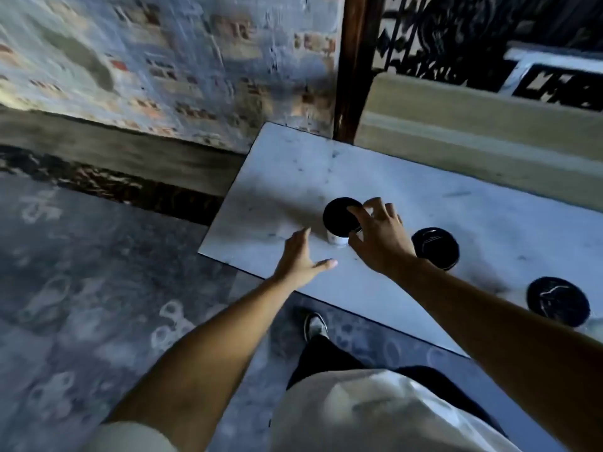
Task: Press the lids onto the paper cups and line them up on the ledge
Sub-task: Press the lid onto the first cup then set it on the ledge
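Three white paper cups with black lids stand in a diagonal row on a white marble ledge. The left cup is nearest the ledge's left end. My right hand curls around its right side, fingertips on the lid's rim and thumb against the cup wall. My left hand hovers open just left of that cup, fingers spread, not touching it. The middle cup stands partly behind my right wrist. The right cup stands near the frame's right edge.
The ledge ends at a left corner above a patterned grey floor. A peeling brick wall and a dark wooden post rise behind. An ornate black grille backs the ledge. My shoe is below the front edge.
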Demonstrator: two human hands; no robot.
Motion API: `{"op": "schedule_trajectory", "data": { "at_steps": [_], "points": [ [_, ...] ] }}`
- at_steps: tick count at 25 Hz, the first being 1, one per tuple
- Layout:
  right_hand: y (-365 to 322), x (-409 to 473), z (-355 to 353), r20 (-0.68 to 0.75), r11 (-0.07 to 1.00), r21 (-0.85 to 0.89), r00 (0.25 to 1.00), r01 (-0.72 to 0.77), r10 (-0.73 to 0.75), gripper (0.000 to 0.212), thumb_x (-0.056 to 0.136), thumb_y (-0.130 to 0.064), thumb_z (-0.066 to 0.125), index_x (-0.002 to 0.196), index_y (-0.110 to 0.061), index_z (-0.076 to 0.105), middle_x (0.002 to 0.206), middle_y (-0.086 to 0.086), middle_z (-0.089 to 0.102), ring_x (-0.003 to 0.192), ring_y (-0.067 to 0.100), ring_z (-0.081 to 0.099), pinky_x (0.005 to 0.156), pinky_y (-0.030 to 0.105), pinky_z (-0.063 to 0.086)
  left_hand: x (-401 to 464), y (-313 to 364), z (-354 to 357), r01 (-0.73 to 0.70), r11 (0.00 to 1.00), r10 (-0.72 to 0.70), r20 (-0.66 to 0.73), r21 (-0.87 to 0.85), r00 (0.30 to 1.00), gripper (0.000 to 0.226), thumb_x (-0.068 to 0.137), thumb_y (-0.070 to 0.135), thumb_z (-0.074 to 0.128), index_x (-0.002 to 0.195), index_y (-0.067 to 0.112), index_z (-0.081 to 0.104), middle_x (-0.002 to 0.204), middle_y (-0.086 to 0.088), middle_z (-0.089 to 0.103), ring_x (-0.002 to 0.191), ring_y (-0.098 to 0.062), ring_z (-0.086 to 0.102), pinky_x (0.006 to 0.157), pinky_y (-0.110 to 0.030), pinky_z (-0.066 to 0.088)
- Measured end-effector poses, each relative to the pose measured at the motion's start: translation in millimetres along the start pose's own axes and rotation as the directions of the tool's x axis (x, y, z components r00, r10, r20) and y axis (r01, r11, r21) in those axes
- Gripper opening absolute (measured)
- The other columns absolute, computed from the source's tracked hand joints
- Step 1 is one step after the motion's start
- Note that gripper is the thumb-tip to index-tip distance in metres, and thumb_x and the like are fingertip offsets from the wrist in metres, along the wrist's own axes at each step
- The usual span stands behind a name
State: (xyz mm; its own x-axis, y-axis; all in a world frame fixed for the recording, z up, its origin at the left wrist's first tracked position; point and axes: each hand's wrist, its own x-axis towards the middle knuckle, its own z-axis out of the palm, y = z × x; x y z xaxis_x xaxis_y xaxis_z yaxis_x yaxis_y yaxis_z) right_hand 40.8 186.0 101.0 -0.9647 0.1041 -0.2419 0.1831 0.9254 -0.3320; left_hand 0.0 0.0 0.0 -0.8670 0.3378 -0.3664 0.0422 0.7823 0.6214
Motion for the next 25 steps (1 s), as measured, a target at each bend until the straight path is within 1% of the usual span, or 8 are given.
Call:
{"op": "schedule_trajectory", "data": {
  "at_steps": [3, 8, 9, 11, 15, 18, 20, 25],
  "points": [
    [-7, 4, 4, -0.027, 0.995, 0.04, 0.996, -0.089, 0.09, 0.049, 0.091, -0.029, 0.063, 0.138, -0.016, 0.06, 0.142, 0.015, 0.048, 0.125, 0.04, 0.049, 0.104, 0.047, 0.043, 23, 15, 2, -0.078, 0.986, 0.075, -0.021, -0.145, 0.997, 0.095, 0.072, 0.034, 0.088, 0.149, 0.006, 0.04, 0.152, -0.014, 0.048, 0.138, -0.024, 0.047, 0.112, -0.039, 0.042],
    [-13, 9, 1, -0.012, 0.927, 0.241, 0.955, -0.286, 0.298, 0.037, 0.099, -0.038, 0.054, 0.124, -0.014, 0.065, 0.132, 0.013, 0.05, 0.118, 0.039, 0.057, 0.091, 0.04, 0.048, 43, 37, -4, -0.203, 0.948, 0.219, 0.039, -0.245, 0.975, 0.067, 0.075, 0.007, 0.087, 0.135, 0.007, 0.057, 0.122, 0.002, 0.063, 0.106, 0.002, 0.054, 0.073, -0.005, 0.042],
    [-12, 8, 0, -0.001, 0.909, 0.268, 0.943, -0.32, 0.332, 0.039, 0.099, -0.043, 0.052, 0.123, -0.014, 0.064, 0.131, 0.012, 0.051, 0.116, 0.04, 0.059, 0.087, 0.04, 0.048, 40, 38, -4, -0.213, 0.948, 0.232, 0.053, -0.238, 0.971, 0.062, 0.075, 0.008, 0.086, 0.13, 0.008, 0.059, 0.119, 0.003, 0.064, 0.099, 0.004, 0.056, 0.07, -0.005, 0.042],
    [-11, 6, -8, 0.015, 0.862, 0.346, 0.921, -0.371, 0.39, 0.046, 0.098, -0.051, 0.049, 0.128, -0.017, 0.058, 0.131, 0.012, 0.054, 0.113, 0.041, 0.061, 0.082, 0.039, 0.046, 31, 43, -10, -0.224, 0.945, 0.243, 0.053, -0.239, 0.968, 0.055, 0.071, 0.025, 0.086, 0.118, 0.016, 0.059, 0.112, 0.001, 0.07, 0.089, -0.007, 0.065, 0.069, -0.02, 0.049],
    [-5, -5, -33, 0.076, 0.769, 0.531, 0.924, -0.356, 0.374, 0.05, 0.102, -0.052, 0.038, 0.146, -0.03, 0.047, 0.135, 0.011, 0.057, 0.12, 0.033, 0.058, 0.088, 0.04, 0.048, 6, 61, -48, -0.268, 0.962, 0.264, 0.086, 0.05, 0.961, 0.069, 0.065, 0.056, 0.082, 0.112, 0.022, 0.043, 0.104, 0.002, 0.066, 0.085, -0.02, 0.064, 0.067, -0.035, 0.056],
    [2, -14, -42, 0.108, 0.681, 0.651, 0.93, -0.334, 0.352, 0.036, 0.108, -0.039, 0.035, 0.116, -0.029, 0.069, 0.116, 0.008, 0.061, 0.099, 0.017, 0.06, 0.077, 0.032, 0.048, -17, 77, -71, -0.29, 0.943, 0.271, 0.124, 0.167, 0.954, 0.065, 0.068, 0.061, 0.077, 0.11, 0.026, 0.042, 0.103, 0.007, 0.067, 0.083, -0.021, 0.064, 0.069, -0.034, 0.056],
    [3, -17, -43, 0.157, 0.57, 0.733, 0.907, -0.372, 0.39, 0.031, 0.106, -0.041, 0.04, 0.094, -0.037, 0.068, 0.112, 0.008, 0.061, 0.089, 0.009, 0.059, 0.066, 0.026, 0.047, -26, 82, -76, -0.342, 0.916, 0.325, 0.112, 0.211, 0.939, 0.066, 0.069, 0.061, 0.074, 0.119, 0.027, 0.048, 0.11, 0.006, 0.066, 0.088, -0.022, 0.066, 0.071, -0.032, 0.056],
    [6, -18, -33, 0.249, 0.304, 0.861, 0.86, -0.407, 0.446, 0.034, 0.101, -0.037, 0.044, 0.101, -0.022, 0.074, 0.1, 0.011, 0.068, 0.08, 0.02, 0.059, 0.055, 0.029, 0.041, -26, 96, -71, -0.404, 0.871, 0.363, 0.185, 0.28, 0.913, 0.063, 0.072, 0.06, 0.069, 0.119, 0.023, 0.05, 0.105, 0.001, 0.069, 0.087, -0.027, 0.068, 0.07, -0.033, 0.055]
  ]
}}
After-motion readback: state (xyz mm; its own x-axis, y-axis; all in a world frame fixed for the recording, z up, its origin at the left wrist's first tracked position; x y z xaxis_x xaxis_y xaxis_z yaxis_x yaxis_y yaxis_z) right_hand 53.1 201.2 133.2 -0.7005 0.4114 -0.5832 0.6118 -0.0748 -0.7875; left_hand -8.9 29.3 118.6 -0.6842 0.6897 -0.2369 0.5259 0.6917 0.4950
